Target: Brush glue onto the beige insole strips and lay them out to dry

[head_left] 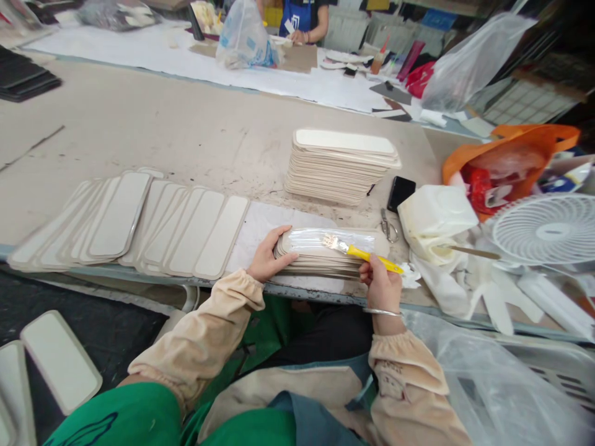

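Observation:
My right hand (382, 282) is closed round the yellow handle of a brush (367, 254). The brush's bristles touch the top piece of a low stack of beige boards (320, 263), where a wet, shiny coating shows. At the stack's left end my left hand (272, 254) grips the edge, thumb on the front side and fingers behind. Behind stands a taller stack of similar boards (339, 170) with a white-faced piece on top. To the left, many rounded boards (220, 238) lie fanned out, overlapping along the table edge.
A black phone (401, 193), scissors (388, 226), a white container (437, 214), an orange bag (511, 148) and a white fan (546, 229) crowd the right side. More boards (60, 361) lie low at left. Across the table (139, 118), a person (304, 21) works.

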{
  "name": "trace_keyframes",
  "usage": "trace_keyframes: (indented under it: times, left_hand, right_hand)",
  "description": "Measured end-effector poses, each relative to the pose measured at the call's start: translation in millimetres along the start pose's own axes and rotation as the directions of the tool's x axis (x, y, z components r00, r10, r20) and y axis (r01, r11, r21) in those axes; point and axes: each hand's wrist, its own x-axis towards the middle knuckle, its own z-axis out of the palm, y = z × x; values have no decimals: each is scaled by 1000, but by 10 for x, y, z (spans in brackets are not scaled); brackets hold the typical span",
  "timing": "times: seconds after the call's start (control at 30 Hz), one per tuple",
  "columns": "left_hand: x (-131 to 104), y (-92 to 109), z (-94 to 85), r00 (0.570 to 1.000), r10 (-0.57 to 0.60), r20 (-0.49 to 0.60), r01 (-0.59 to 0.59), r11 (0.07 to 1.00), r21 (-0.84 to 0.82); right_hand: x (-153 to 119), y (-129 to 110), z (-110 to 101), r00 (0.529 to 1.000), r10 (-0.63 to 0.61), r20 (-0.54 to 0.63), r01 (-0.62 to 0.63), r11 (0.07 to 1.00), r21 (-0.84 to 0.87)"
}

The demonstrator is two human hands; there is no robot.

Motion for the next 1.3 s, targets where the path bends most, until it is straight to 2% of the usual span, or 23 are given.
trace_keyframes:
  times: [0.17, 0.4, 0.83, 1.3]
  left_hand:
    - [-4, -1, 0, 1000, 4, -5, -4, 1000, 11]
    - [-6, -3, 9, 1000, 13, -11, -13, 1000, 5]
    - [4, 10, 4, 1000, 6, -6, -5, 1000, 19]
    - [3, 7, 9, 1000, 18, -11, -18, 1000, 17]
  right_hand:
    - [-42, 24, -15, 999, -21, 36, 20, 1000, 21]
    - [-50, 67, -27, 998, -51, 22, 52, 999, -14]
    - [-51, 62, 6, 999, -40, 22, 37, 989, 140]
    - [-42, 87, -18, 997, -48, 63, 39, 991, 127]
